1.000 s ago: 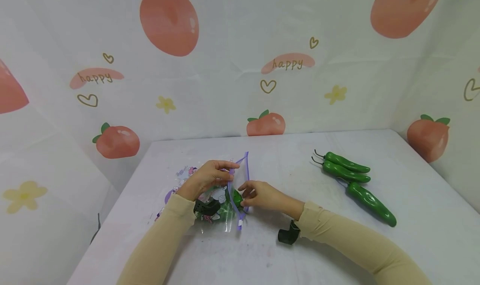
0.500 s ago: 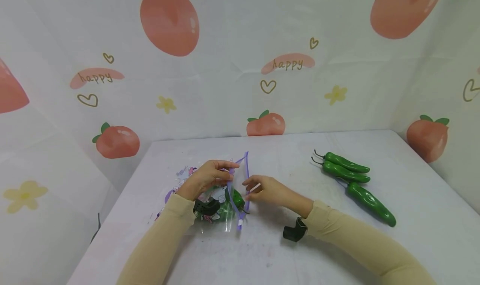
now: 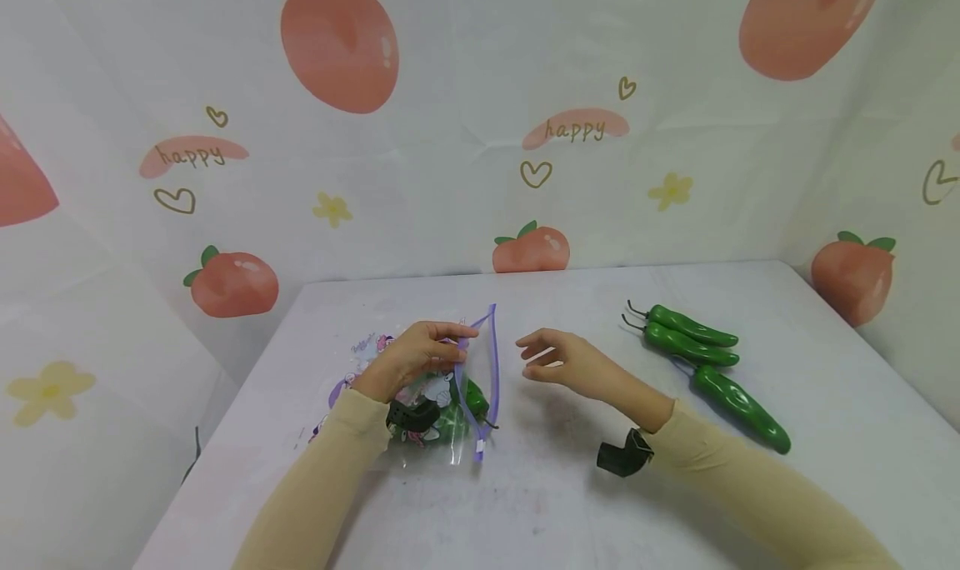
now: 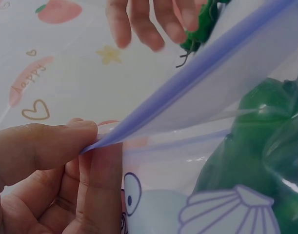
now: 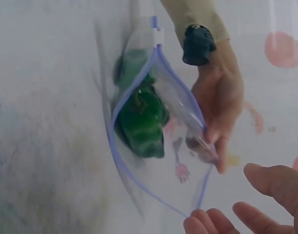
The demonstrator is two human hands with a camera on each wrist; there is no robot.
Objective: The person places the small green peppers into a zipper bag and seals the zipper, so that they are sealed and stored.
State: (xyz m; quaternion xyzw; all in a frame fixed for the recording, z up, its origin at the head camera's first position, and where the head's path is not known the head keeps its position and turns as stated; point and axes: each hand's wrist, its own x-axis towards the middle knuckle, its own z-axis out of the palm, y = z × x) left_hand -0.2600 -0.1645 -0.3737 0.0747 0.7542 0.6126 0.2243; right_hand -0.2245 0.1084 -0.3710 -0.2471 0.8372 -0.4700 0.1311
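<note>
A clear zip bag with purple edges (image 3: 495, 362) and printed cartoon figures lies on the table, its mouth facing right. Between thumb and fingers my left hand (image 3: 416, 357) pinches one purple edge, holding the mouth apart; the left wrist view shows the thumb (image 4: 46, 146) on top. Inside sit green peppers (image 5: 141, 119), one with its stem toward the mouth. My right hand (image 3: 577, 366) hovers right of the bag, fingers loosely bent, holding nothing. Farther right lie three long green chili peppers, an upper one (image 3: 693, 326), a middle one (image 3: 690, 345) and a lower one (image 3: 741, 407).
The white table (image 3: 525, 503) meets a white cloth backdrop (image 3: 450, 195) printed with peaches, hearts and "happy". A white slider (image 5: 158, 36) sits at one end of the bag's zip. Black camera mounts (image 3: 626, 453) are strapped at both wrists.
My right hand has drawn back from the pepper at the bag's mouth and moved right, away from the bag. The left hand and the bag stay put.
</note>
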